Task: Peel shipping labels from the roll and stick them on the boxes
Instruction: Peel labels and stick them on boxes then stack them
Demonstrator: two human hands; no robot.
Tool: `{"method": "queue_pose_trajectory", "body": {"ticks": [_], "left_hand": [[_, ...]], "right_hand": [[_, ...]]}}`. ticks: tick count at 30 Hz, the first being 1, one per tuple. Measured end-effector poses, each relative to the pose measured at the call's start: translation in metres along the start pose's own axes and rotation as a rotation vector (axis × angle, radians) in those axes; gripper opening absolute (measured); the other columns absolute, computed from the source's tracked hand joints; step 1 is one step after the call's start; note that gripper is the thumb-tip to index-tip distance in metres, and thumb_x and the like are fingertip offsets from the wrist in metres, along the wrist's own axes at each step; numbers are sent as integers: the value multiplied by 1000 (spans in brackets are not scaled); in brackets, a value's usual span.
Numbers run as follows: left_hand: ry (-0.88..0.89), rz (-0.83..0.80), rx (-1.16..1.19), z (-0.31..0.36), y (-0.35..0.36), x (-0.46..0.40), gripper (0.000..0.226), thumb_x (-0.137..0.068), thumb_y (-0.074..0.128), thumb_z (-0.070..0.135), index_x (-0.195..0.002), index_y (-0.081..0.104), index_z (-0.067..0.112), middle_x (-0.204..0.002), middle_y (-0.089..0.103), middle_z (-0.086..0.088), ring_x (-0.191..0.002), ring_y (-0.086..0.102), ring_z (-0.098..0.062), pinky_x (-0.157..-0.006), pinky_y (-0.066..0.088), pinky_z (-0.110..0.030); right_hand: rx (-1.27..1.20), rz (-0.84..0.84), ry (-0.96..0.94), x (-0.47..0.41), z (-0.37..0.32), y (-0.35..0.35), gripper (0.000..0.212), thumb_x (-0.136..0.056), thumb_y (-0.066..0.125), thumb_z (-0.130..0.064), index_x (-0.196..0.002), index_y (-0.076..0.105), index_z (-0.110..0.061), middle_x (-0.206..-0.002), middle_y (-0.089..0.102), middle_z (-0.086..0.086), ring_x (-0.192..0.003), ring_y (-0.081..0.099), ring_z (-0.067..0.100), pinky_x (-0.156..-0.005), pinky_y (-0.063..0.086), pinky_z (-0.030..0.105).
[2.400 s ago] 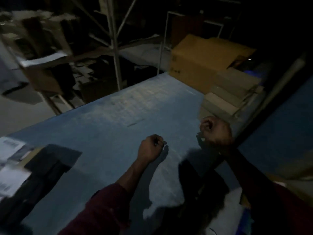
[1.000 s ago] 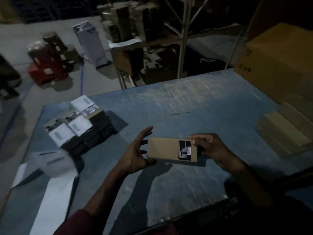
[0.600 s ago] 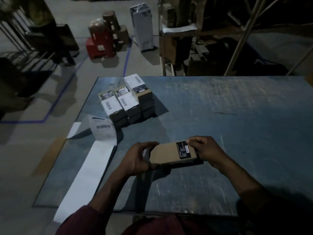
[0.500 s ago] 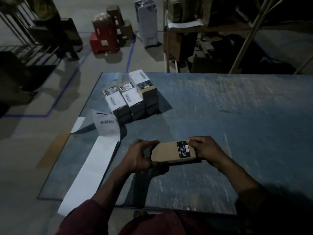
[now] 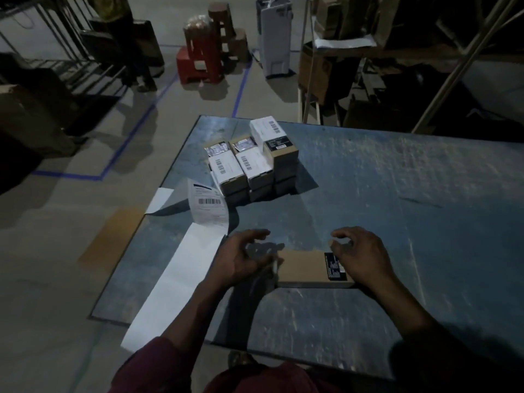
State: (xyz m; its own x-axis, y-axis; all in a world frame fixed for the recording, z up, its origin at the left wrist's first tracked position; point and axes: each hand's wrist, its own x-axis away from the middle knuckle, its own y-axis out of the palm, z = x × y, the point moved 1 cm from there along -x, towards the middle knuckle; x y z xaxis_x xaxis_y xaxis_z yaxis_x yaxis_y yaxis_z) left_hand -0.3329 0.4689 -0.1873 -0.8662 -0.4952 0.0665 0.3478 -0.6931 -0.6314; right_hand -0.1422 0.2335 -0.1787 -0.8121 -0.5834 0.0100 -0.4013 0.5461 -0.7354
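Brown box (image 5: 307,268) flat on table (image 5: 397,194), near edge | left hand (image 5: 241,258) just beside its left end, fingers loosely spread, blurred | right hand (image 5: 360,255) over its right end, fingers curled, contact unclear | label strip (image 5: 181,268) left

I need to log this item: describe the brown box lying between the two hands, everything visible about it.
The brown box is a flat, oblong carton that looks like plain kraft cardboard. It lies on its broad face on the blue-grey table, long side across the view, near the front edge. A black printed sticker sits at its right end; no white shipping label shows on it. The right hand arches over that end, fingers curled, contact unclear. The left hand is at its left end, blurred, so touch is uncertain.
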Motion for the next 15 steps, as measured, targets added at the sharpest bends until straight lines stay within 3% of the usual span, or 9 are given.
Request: {"method": "queue_pose_trajectory", "body": {"ticks": [4, 7, 10, 12, 13, 15], "left_hand": [[-221, 356, 125, -33, -51, 10, 34, -82, 89, 37, -112, 80, 26, -102, 76, 10, -90, 72, -11, -80, 58, -30], [-358, 521, 146, -60, -81, 8, 31, -83, 88, 30, -109, 77, 20, -105, 78, 1, -91, 74, -20, -82, 59, -35], [-494, 491, 183, -77, -98, -4, 56, -83, 86, 44, -128, 69, 15, -123, 71, -6, -105, 70, -26, -92, 58, -44], [-488, 413, 201, -79, -103, -18, 60, -86, 83, 49, -132, 68, 12, -124, 70, -5, -106, 69, -24, -89, 59, -43], [-460, 369, 188, -77, -106, -24, 50, -89, 80, 49, -122, 73, 13, -117, 74, -4, -96, 72, -20, -79, 60, -37], [-404, 313, 145, -73, -110, -33, 31, -93, 76, 45, -82, 74, 16, -80, 76, -4, -63, 68, -11, -57, 50, -28]], "right_hand": [[-46, -26, -136, -10, -55, 29, 22, -91, 78, -21, -113, 78, -20, -106, 70, -7, -93, 61, 12, -79, 43, 17], [-186, -167, -98, -21, -98, 61, 17, -92, 77, -21, -109, 78, -21, -101, 71, -13, -89, 63, 3, -78, 46, 9], [-270, -331, 20, -38, -131, 101, 17, -90, 78, -24, -107, 78, -21, -95, 73, -11, -91, 68, 6, -80, 53, 22], [-288, -403, 79, -50, -148, 124, 22, -87, 80, -26, -108, 76, -20, -93, 74, -8, -91, 70, 11, -78, 51, 25], [-305, -435, 115, -55, -155, 134, 24, -86, 81, -27, -108, 75, -21, -95, 76, -4, -89, 69, 13, -77, 49, 26], [-363, -477, 204, -61, -166, 148, 19, -81, 81, -29, -97, 72, -23, -96, 77, 12, -78, 65, 20, -68, 46, 33]]}}
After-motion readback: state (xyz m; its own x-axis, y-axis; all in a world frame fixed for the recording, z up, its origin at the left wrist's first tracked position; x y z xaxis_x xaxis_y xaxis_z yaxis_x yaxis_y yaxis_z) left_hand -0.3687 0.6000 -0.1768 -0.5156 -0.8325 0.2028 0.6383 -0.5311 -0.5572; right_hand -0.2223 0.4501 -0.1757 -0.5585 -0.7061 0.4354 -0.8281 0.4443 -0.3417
